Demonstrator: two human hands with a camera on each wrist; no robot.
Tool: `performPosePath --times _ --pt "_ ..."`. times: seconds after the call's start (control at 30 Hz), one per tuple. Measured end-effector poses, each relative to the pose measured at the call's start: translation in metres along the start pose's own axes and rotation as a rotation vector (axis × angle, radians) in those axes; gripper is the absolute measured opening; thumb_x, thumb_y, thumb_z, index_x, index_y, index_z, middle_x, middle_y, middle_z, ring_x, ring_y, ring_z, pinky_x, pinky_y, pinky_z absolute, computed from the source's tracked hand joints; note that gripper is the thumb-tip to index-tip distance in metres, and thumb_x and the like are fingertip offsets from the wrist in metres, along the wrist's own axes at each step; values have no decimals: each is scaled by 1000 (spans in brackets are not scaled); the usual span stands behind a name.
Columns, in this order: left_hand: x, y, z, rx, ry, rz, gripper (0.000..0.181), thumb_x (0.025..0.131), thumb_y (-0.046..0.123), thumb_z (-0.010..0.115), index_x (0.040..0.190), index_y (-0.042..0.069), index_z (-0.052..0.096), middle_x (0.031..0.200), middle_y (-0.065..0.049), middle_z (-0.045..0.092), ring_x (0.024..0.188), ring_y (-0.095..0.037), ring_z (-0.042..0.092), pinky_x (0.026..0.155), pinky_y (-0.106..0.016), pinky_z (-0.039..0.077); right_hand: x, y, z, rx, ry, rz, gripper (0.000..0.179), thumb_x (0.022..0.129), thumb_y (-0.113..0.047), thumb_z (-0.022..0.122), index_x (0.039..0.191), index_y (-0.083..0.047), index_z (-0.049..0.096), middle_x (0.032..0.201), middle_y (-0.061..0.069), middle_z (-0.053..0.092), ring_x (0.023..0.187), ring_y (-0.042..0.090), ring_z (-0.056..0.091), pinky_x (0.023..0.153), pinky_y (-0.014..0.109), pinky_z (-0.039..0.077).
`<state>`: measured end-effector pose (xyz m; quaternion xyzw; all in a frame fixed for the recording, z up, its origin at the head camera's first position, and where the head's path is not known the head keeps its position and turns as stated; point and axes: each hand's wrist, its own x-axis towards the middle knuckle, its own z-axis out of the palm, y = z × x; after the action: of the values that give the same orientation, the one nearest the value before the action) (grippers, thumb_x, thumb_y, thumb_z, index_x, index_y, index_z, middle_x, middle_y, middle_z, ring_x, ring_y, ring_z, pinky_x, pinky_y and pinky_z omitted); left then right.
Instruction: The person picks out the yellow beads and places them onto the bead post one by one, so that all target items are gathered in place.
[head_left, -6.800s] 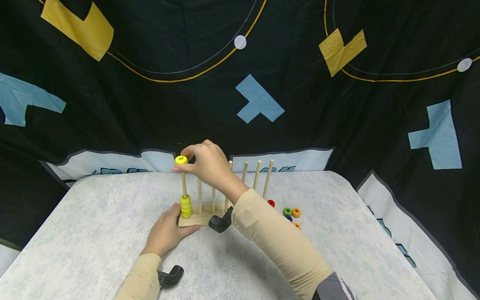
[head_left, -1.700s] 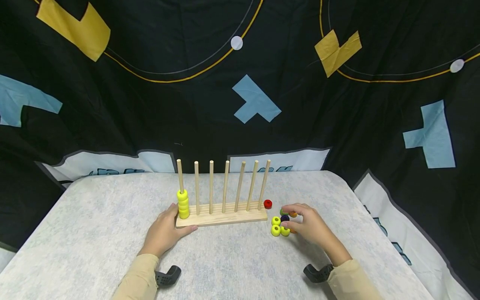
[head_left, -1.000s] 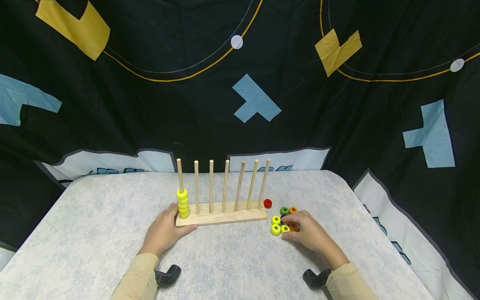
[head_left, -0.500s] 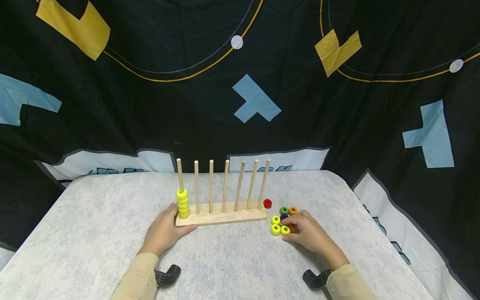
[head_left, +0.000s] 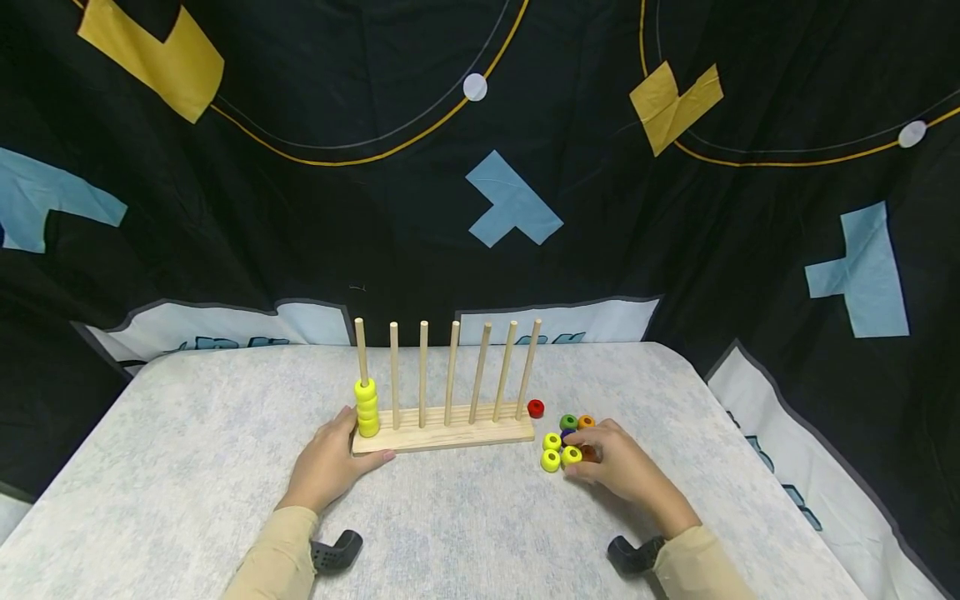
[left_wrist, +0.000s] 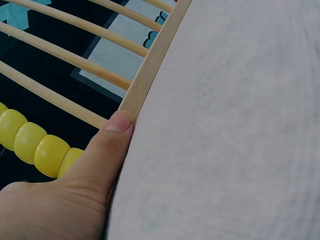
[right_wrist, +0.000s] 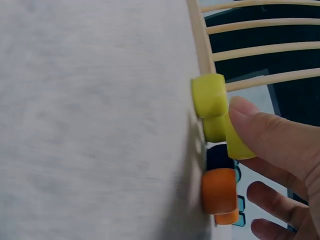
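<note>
A wooden peg stand [head_left: 450, 433] holds a row of upright pegs, with several yellow beads [head_left: 367, 408] stacked on its leftmost one. My left hand [head_left: 326, 462] grips the stand's left end, thumb along the front edge of the base; its other fingers are mostly hidden. On the right, my right hand [head_left: 626, 471] pinches a yellow bead [right_wrist: 239, 142] between thumb and fingers, and the right wrist view has it slightly above the tabletop. Two more yellow beads [head_left: 551, 461] sit just left of those fingertips.
By the right hand lie a green bead [head_left: 568, 422], a dark blue bead [head_left: 567, 436] and orange beads [head_left: 587, 422], one partly covered by the hand. A red bead [head_left: 536, 408] rests at the stand's right end. Behind the pale tabletop [head_left: 450, 533] hangs a black cloth [head_left: 337, 233].
My right hand moved from the leftmost peg to the loose beads, and that peg's stack grew. In the last half second it has lifted a yellow bead slightly. The left hand stayed put.
</note>
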<state>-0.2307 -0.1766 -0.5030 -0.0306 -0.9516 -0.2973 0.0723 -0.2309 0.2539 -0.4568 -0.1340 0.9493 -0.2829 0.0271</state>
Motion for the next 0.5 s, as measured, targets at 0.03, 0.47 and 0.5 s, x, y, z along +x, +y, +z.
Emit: performPosePath --times 0.03,0.47,0.5 --pt "0 0 0 -1 -1 0 102 75 67 75 149 6 41 152 -29 41 135 -54 43 104 -72 37 0 0 -2 -1 5 -16 40 80 -28 84 118 -18 73 109 -2 64 97 14 55 83 34 52" --pt "0 -2 1 -2 -4 -7 103 75 64 77 151 5 39 152 -28 41 138 -53 40 106 -72 35 13 -12 -30 41 109 -155 33 92 -23 73 123 -13 67 112 -5 63 97 15 55 89 46 52" --pt "0 -2 1 -2 -4 -6 103 75 64 77 150 5 39 152 -28 41 137 -53 40 106 -72 35 15 -14 -32 37 120 -155 33 92 -23 72 122 -13 66 112 -4 63 98 15 55 89 45 52"
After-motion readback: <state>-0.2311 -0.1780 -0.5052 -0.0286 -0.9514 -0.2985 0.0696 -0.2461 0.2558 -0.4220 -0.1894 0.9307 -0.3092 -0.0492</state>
